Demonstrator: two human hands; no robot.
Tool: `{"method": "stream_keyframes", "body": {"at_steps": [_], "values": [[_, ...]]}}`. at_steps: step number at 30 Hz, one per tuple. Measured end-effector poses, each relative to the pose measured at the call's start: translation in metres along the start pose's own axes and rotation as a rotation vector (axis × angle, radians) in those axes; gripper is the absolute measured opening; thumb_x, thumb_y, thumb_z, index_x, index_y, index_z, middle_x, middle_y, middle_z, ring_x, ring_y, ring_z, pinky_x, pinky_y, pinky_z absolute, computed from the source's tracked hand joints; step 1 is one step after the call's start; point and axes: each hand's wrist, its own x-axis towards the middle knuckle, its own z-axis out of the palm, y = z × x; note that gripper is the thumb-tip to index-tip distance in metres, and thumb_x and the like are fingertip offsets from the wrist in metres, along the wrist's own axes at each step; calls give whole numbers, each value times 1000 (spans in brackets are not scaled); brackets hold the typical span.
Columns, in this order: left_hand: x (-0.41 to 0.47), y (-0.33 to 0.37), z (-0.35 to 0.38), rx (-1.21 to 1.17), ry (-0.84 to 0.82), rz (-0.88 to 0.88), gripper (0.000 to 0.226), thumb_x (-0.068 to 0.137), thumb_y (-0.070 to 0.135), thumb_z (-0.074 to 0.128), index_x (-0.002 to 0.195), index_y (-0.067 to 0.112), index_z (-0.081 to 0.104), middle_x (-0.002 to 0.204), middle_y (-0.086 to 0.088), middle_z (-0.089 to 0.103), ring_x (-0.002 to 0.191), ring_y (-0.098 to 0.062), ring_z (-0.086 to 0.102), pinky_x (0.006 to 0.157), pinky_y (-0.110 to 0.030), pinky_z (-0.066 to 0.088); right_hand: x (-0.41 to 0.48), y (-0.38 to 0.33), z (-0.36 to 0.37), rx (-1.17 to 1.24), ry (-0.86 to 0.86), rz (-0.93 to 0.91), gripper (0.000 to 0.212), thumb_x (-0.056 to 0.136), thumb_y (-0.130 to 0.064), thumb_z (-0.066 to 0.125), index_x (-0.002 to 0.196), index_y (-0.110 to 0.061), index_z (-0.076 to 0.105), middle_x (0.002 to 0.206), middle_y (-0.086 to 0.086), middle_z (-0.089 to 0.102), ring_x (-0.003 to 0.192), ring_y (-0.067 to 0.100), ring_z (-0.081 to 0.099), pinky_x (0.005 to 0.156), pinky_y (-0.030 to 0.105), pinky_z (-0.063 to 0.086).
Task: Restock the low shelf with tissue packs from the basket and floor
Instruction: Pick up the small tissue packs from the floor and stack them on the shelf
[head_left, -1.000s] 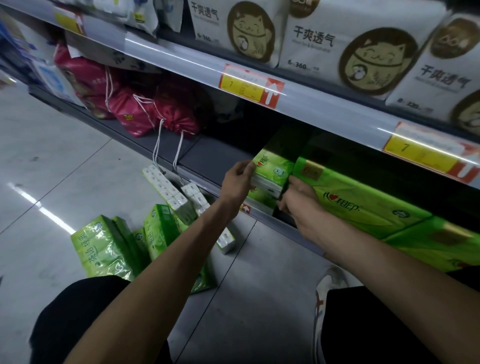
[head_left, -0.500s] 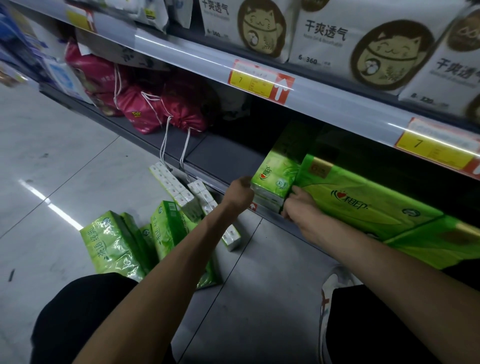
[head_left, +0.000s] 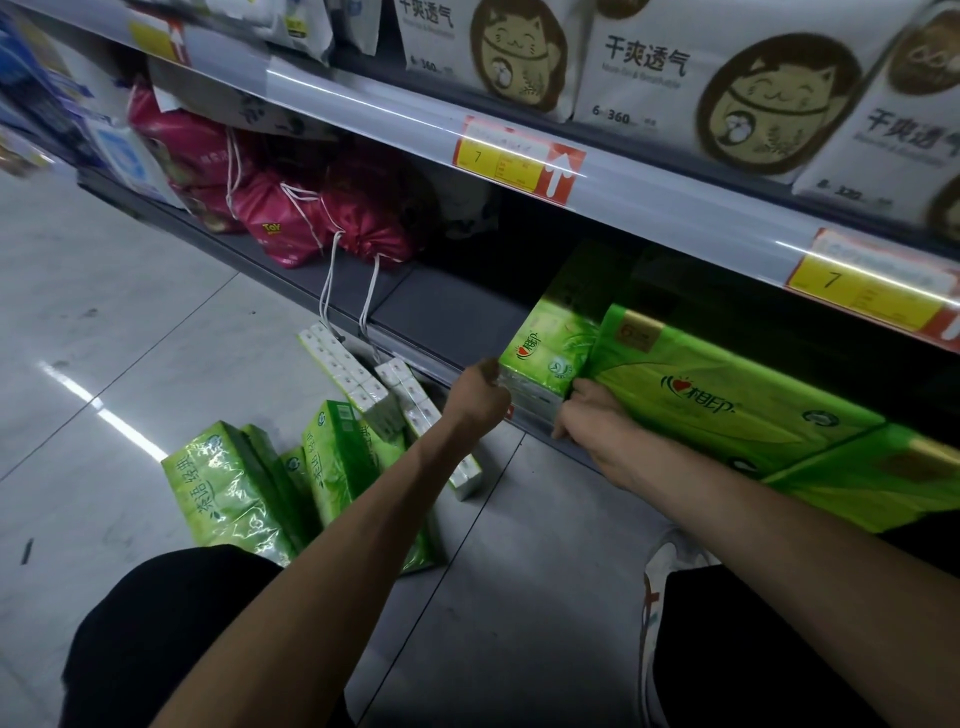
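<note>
Tissue pack (head_left: 545, 358) sits at the front edge of the low shelf (head_left: 447, 317), snug against the big green multipack (head_left: 727, 410) on its right. Left hand (head_left: 480, 397) grips its left end, and right hand (head_left: 587, 415) has its fingers curled in at the other side, so both are holding it. It looks light and squishy with slick wrap, so I'd squeeze the short ends. More green packs (head_left: 234, 493) wait on the floor (head_left: 130, 338) near the shelf's front edge.

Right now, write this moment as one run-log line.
state: pack at shelf edge | left hand: grips pack's left side | right hand: grips right side | floor packs: unshelved
</note>
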Motion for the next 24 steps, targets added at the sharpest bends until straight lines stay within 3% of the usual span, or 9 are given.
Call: {"method": "stream_keyframes", "body": {"at_steps": [4, 7, 10, 13, 19, 24], "values": [[-1, -3, 3, 14, -11, 1, 67, 86, -14, 47, 150, 2, 46, 146, -17, 56, 133, -34, 55, 100, -33, 45, 1, 0, 0, -25, 2, 7, 48, 72, 12, 62, 116, -8, 62, 113, 17, 68, 94, 28, 58, 67, 31, 45], [2, -8, 4, 39, -17, 17, 64, 85, -8, 54, 147, 6, 50, 138, -16, 61, 129, -34, 58, 101, -36, 49, -4, -3, 1, -116, 35, -11, 52, 81, 8, 61, 130, -10, 56, 123, 12, 65, 107, 30, 60, 78, 31, 48], [-3, -10, 3, 124, 80, 115, 68, 86, 1, 60, 150, 13, 46, 140, -13, 60, 122, -32, 61, 100, -39, 52, -18, -5, -1, -530, 195, -208, 74, 85, -3, 64, 151, -16, 34, 139, 12, 53, 124, 36, 57, 93, 40, 53], [-11, -13, 3, 195, 141, 227, 73, 83, 2, 61, 152, 20, 45, 145, -5, 59, 125, -27, 61, 95, -36, 51, -28, -1, 2, -878, 112, -416, 91, 87, -5, 66, 162, -16, 15, 164, 10, 23, 147, 34, 34, 106, 46, 48], [-15, -15, 4, 265, 68, 272, 73, 82, -2, 59, 151, 20, 48, 133, -8, 69, 115, -31, 67, 95, -39, 55, -28, 11, -3, -976, -77, -352, 80, 89, -1, 58, 160, -6, 20, 172, 10, 6, 156, 29, 18, 119, 37, 34], [-15, -11, 3, 320, 17, 255, 77, 84, 0, 60, 156, 19, 41, 136, -10, 66, 109, -32, 67, 93, -37, 52, -25, 9, -3, -911, -62, -388, 74, 85, -3, 62, 154, -10, 34, 168, 10, 20, 147, 31, 37, 113, 36, 41]]}}
